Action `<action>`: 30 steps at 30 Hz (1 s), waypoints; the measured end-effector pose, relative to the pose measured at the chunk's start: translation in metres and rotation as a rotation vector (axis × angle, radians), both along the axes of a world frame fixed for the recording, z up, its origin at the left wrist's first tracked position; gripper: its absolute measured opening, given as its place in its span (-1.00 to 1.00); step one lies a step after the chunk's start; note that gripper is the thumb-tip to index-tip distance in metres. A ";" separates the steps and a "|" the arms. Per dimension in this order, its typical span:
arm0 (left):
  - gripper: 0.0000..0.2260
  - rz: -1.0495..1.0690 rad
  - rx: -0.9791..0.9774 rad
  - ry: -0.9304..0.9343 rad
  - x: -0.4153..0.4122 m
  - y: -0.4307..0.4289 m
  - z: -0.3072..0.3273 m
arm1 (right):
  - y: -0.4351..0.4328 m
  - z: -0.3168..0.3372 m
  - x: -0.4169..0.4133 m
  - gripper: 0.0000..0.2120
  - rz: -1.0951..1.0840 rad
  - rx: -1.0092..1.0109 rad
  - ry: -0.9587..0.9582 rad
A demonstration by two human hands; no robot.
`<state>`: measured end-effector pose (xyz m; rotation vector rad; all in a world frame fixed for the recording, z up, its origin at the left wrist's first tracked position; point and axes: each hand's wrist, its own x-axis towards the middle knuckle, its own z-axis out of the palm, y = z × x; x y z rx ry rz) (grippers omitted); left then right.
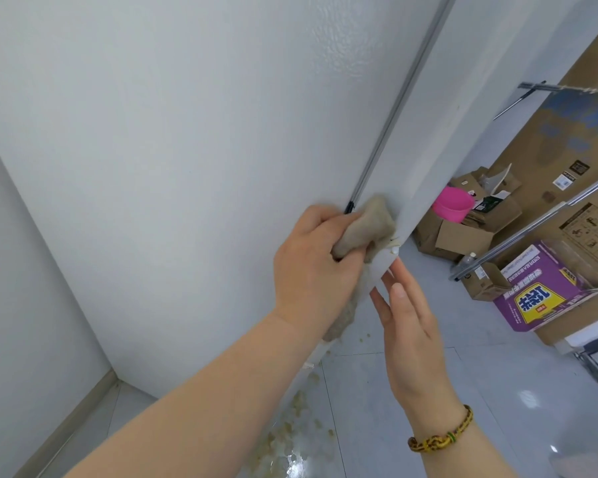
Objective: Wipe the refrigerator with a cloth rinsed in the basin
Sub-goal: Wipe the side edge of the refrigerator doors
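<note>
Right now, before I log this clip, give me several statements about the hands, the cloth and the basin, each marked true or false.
1. The left hand grips the cloth against the refrigerator. True.
2. The right hand holds a spray bottle. False: its fingers are straight, touch the door's lower corner and hold nothing.
3. The pink basin stands on the floor directly under the hands. False: it sits among the cardboard boxes beyond the door, off to the right.
4. A braided bracelet is on the right wrist. True.
5. The cloth is bright blue. False: it is greyish brown.
</note>
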<state>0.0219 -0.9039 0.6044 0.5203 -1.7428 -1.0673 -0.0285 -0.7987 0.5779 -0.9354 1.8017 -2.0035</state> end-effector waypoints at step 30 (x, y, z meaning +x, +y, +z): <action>-0.66 0.221 -0.565 0.000 -0.006 0.010 -0.099 | -0.001 -0.001 -0.003 -0.19 0.152 -0.037 -0.051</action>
